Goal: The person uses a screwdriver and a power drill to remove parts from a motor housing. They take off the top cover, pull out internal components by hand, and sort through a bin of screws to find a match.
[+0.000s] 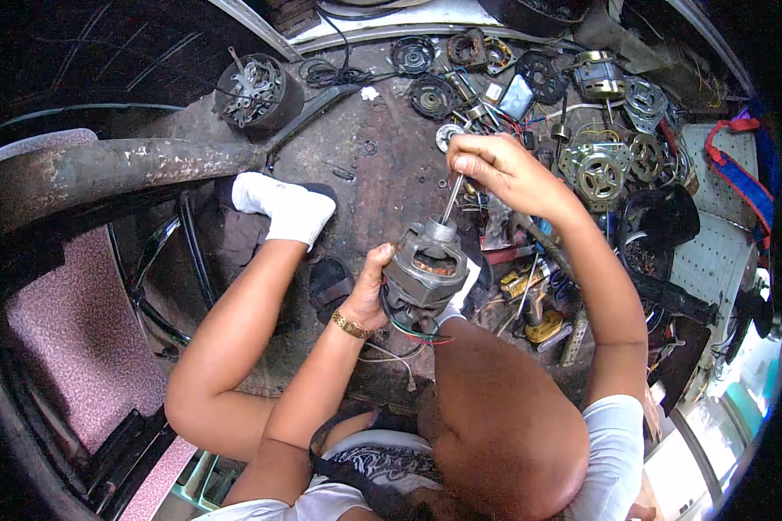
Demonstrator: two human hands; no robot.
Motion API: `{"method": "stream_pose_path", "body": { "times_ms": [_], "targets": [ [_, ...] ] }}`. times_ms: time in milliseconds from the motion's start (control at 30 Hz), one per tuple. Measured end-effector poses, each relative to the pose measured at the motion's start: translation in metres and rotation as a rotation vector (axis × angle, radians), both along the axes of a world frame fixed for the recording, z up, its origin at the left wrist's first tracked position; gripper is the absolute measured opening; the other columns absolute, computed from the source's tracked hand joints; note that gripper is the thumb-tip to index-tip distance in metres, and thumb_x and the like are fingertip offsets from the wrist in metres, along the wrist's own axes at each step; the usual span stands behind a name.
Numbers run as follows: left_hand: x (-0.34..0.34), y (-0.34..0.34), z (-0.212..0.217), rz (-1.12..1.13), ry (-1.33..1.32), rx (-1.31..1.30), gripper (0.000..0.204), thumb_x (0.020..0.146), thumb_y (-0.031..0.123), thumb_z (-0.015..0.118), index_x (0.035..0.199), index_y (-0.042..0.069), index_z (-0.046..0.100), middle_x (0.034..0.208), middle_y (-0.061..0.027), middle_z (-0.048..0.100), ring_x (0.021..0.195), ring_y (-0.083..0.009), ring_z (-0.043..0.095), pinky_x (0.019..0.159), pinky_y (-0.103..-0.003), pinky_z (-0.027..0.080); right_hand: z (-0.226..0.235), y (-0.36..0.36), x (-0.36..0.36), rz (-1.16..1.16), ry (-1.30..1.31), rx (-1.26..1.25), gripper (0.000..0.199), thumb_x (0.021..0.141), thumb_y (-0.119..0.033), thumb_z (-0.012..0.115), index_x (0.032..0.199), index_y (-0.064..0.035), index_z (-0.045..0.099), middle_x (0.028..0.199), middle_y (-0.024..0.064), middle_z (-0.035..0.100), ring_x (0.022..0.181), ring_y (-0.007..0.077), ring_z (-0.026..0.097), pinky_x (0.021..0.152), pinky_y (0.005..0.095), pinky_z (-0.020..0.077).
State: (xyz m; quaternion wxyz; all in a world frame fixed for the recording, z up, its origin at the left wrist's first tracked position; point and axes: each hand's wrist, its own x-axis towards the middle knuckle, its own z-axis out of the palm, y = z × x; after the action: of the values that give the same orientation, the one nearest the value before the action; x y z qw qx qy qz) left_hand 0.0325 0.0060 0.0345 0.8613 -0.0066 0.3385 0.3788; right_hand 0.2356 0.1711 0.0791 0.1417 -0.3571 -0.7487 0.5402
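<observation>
While the left hand (372, 282) wraps closed round the side of a grey motor (426, 271), holding it just above the knee (495, 408), the right hand (495, 169) pinches the top of a thin metal rod (452, 198) that stands in the motor's hub. A gold bracelet (351, 326) sits on the left wrist. Red, green and black wires (413, 330) hang under the motor. Beyond lie motor parts (599, 169) on the dirty floor (382, 165), and a white-socked foot (287, 207) rests to the left.
</observation>
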Motion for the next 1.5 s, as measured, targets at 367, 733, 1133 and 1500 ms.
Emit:
{"method": "stream_pose_path", "body": {
  "times_ms": [367,733,1133,1500],
  "targets": [
    [0.002,-0.004,0.009,-0.021,-0.168,-0.111,0.075,0.083,0.06,0.049,0.126,0.0,0.048,0.117,-0.0174,0.06,0.103,-0.0269,0.062,0.091,-0.041,0.05,-0.021,0.001,0.004,0.038,0.218,-0.202,0.027,0.094,-0.028,0.05,0.088,-0.0023,0.056,0.076,0.0031,0.055,0.071,0.0129,0.053,0.064,0.0283,0.0432],
    [-0.013,0.003,0.012,-0.158,0.455,0.526,0.092,0.066,0.057,0.065,0.132,-0.001,0.037,0.127,-0.0131,0.047,0.121,-0.0226,0.045,0.103,-0.035,0.034,0.045,-0.028,0.015,0.158,-0.032,0.445,0.024,0.083,-0.021,0.059,0.074,-0.0005,0.049,0.069,0.0122,0.05,0.067,0.0321,0.054,0.062,0.04,0.0434],
    [-0.014,0.0,0.014,-0.161,0.195,0.466,0.103,0.054,0.062,0.071,0.127,-0.001,0.038,0.122,-0.0112,0.047,0.116,-0.0213,0.048,0.101,-0.033,0.036,0.098,-0.051,-0.002,0.184,-0.118,0.687,0.024,0.071,-0.032,0.07,0.071,-0.0128,0.055,0.064,0.0006,0.052,0.058,0.0197,0.053,0.051,0.0319,0.0441],
    [-0.021,0.018,0.029,-0.073,0.315,0.526,0.104,0.049,0.058,0.076,0.125,-0.003,0.038,0.118,-0.0127,0.05,0.113,-0.0226,0.052,0.098,-0.034,0.04,0.101,-0.047,-0.017,0.119,-0.042,0.777,0.033,0.064,-0.037,0.069,0.064,-0.0109,0.05,0.061,0.0024,0.041,0.055,0.0203,0.044,0.047,0.0334,0.0345]
  ]
}}
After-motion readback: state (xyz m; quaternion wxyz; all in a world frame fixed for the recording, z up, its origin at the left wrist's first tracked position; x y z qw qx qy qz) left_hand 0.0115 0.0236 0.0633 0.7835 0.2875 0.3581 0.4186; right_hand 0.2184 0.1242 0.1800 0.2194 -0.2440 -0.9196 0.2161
